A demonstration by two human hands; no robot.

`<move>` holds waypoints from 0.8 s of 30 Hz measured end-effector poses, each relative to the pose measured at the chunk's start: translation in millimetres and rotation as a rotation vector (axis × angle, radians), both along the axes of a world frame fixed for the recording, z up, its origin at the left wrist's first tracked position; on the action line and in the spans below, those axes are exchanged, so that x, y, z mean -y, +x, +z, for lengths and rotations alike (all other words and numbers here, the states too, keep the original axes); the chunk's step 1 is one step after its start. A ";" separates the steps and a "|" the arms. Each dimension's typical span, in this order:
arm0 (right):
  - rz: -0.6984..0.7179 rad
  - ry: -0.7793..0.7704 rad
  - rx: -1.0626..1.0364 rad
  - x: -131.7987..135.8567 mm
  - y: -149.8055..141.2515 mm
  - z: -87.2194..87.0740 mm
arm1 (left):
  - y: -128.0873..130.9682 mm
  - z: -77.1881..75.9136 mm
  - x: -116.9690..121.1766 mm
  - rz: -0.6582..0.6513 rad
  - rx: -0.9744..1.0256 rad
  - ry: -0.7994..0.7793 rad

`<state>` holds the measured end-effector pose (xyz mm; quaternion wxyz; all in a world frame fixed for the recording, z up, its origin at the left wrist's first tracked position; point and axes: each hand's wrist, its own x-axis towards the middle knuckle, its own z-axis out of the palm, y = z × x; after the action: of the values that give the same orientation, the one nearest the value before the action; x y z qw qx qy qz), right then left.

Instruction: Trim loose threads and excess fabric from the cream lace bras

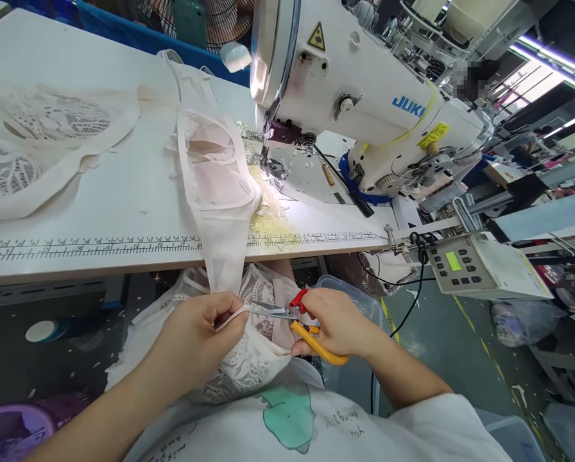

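Observation:
My left hand [203, 330] pinches the edge of a white lace bra [217, 173], whose band hangs over the table edge. In my right hand [338, 321] is a pair of scissors [319, 343] with one orange and one red handle. Its blades point left and reach the fabric edge right beside my left fingertips. Whether the blades are parted around the cloth is hard to make out. Below my hands, more white lace fabric [249, 366] lies across my lap. The upper cup of the bra rests on the white table near the sewing machine's needle area.
A white sewing machine [355, 83] stands on the table [124, 199], with a printed ruler [85, 247] along the front. More lace bra pieces [61, 141] lie at left. A control box [480, 266] is mounted at right; a purple basket [15, 420] stands lower left.

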<state>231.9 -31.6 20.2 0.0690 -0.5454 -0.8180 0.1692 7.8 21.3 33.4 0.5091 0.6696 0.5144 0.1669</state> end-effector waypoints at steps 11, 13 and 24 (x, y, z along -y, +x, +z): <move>-0.023 0.041 0.184 3.7 -5.0 3.6 | 5.4 4.3 2.1 -0.030 -0.115 0.141; -0.028 0.001 0.198 2.8 -5.6 2.4 | 5.8 5.0 1.3 -0.026 -0.113 0.147; -0.114 -0.062 -0.398 8.9 -13.3 4.4 | -6.1 -11.5 -3.5 0.113 0.299 -0.233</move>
<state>218.5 -40.5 24.6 0.2217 -0.5487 -0.7503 0.2947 1.8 24.8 22.0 0.6436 0.5441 0.4856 0.2323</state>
